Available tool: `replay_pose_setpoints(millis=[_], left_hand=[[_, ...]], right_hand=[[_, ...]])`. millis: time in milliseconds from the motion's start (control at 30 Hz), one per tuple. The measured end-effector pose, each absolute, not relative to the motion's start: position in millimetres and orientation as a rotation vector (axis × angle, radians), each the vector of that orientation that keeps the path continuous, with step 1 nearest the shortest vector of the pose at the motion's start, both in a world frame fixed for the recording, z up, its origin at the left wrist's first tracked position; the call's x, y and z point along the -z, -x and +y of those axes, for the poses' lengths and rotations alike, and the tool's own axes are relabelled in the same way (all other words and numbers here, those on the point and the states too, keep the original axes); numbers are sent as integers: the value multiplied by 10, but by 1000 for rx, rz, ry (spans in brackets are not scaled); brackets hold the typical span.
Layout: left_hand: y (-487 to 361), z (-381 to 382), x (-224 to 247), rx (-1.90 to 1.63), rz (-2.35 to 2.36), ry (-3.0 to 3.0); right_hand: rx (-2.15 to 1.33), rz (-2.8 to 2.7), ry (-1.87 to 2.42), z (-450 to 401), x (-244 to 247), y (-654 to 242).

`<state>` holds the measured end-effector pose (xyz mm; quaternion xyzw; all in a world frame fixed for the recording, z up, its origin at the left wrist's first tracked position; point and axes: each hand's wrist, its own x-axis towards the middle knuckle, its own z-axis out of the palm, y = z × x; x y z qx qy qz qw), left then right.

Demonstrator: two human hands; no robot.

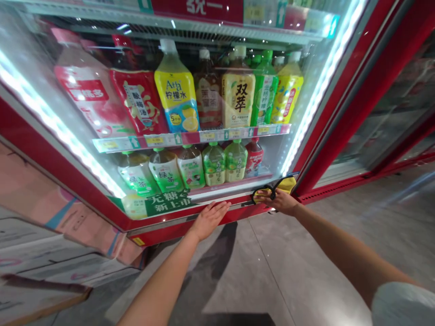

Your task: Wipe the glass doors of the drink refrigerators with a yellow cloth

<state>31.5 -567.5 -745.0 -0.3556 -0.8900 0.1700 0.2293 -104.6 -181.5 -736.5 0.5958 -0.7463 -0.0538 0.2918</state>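
My right hand [281, 202] grips a yellow cloth with black edging [286, 184] at the lower right corner of a drinks fridge's glass door. Part of the cloth sticks out above my fingers, and another part shows to their left. My left hand [211, 220] is held flat, fingers stretched out, at the red bottom frame [180, 230] of the same door. Nothing is in it. Whether its palm touches the frame I cannot tell. Behind the glass, several bottles of green tea [164, 170] stand on the lowest shelf, close above my hands.
Larger drink bottles [176, 90] line the shelf above, over a strip of price tags [204, 136]. Pink and white cartons [84, 226] are stacked at the left. Another red-framed fridge [360, 131] adjoins on the right. Grey tiles [251, 271] cover the floor.
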Motion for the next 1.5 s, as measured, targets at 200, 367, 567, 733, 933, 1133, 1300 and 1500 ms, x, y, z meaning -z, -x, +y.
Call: replay_pose_setpoints(millis=[200, 367, 567, 733, 933, 1133, 1300, 1500], left_hand=[[-212, -5560, 7440, -510, -2440, 911], [-186, -5596, 7405, -512, -2378, 883], [-122, -5434, 7414, -523, -2391, 919], [13, -5218, 7309, -528, -2340, 994], [258, -4665, 7171, -444, -2401, 933], [505, -3882, 6998, -417, -2465, 790], [783, -3306, 6833, -450, -2453, 665], [897, -2978, 6810, -479, -2474, 467]], right_hand=[[148, -2013, -1517, -2226, 7514, 924], [92, -2047, -1589, -2201, 7445, 1056], [156, -2090, -1523, -1415, 7351, 1189], [185, -2124, -1499, -1145, 7321, 1273], [168, -2092, -1547, -1094, 7218, 1488], [196, -1940, -1530, -796, 6961, 1627], [62, -2020, -1270, -260, 6803, 1621], [6, -2035, -1214, 478, 6686, 1887]])
